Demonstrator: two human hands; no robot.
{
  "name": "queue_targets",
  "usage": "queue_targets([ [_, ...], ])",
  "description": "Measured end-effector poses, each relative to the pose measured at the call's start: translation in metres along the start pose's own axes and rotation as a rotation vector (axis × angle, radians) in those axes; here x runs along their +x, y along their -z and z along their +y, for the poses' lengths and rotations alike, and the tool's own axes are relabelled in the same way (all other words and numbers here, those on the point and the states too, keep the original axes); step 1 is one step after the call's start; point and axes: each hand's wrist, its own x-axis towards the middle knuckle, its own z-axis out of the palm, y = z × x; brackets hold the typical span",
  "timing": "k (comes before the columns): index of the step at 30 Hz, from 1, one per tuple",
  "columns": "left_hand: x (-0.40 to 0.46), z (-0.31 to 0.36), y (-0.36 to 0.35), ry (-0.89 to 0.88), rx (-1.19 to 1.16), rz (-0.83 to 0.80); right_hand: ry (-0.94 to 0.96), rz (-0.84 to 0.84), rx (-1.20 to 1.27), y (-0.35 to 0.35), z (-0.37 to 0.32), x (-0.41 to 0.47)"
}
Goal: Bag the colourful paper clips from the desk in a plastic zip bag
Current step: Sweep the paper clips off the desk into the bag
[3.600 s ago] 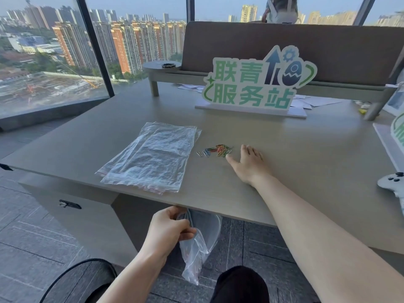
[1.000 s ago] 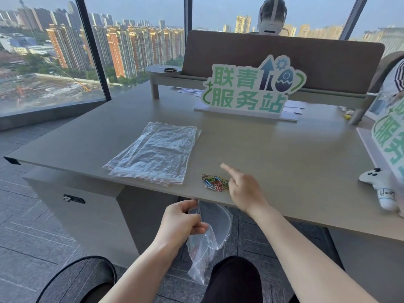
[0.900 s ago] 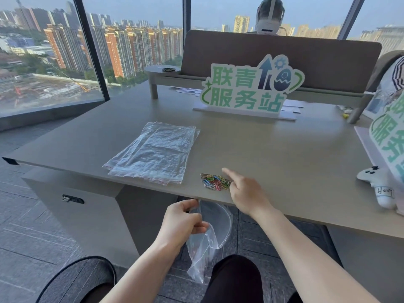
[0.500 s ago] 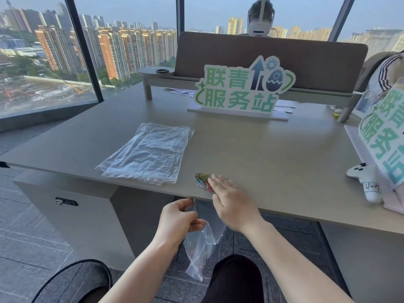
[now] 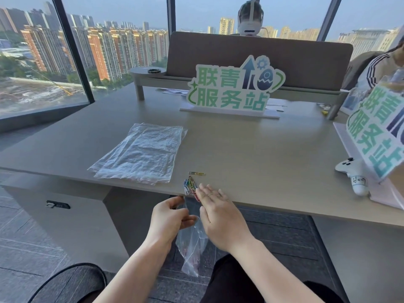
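A small heap of colourful paper clips (image 5: 189, 186) lies at the very front edge of the grey desk (image 5: 251, 154). One stray clip (image 5: 196, 173) rests a little behind the heap. My right hand (image 5: 218, 213) is flat and open, its fingertips touching the heap's right side at the edge. My left hand (image 5: 170, 219) is below the desk edge, pinching the mouth of a clear plastic zip bag (image 5: 192, 243) that hangs just under the clips.
A stack of clear plastic bags (image 5: 142, 153) lies left of the clips. A green and white sign (image 5: 234, 88) stands at the back, a second sign (image 5: 378, 132) and a white game controller (image 5: 354, 173) at the right. Other people sit behind the divider and at the right.
My right hand has swept the clips from the middle of the desk back to its front edge, above the bag. One clip was left behind the heap. My left hand kept hold of the bag.
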Motion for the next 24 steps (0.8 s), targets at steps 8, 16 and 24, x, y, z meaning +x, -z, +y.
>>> queue_targets([
  [8, 0.004, -0.003, 0.007, -0.015, 0.019, -0.007, 0.016, 0.070, 0.136, 0.003, -0.014, -0.012],
  [16, 0.000, 0.001, 0.011, -0.025, 0.032, 0.007, -0.121, -0.028, 0.174, 0.010, 0.011, 0.058],
  [24, 0.000, 0.004, 0.017, -0.016, 0.045, 0.002, -0.003, -0.176, 0.126, -0.001, 0.007, 0.086],
])
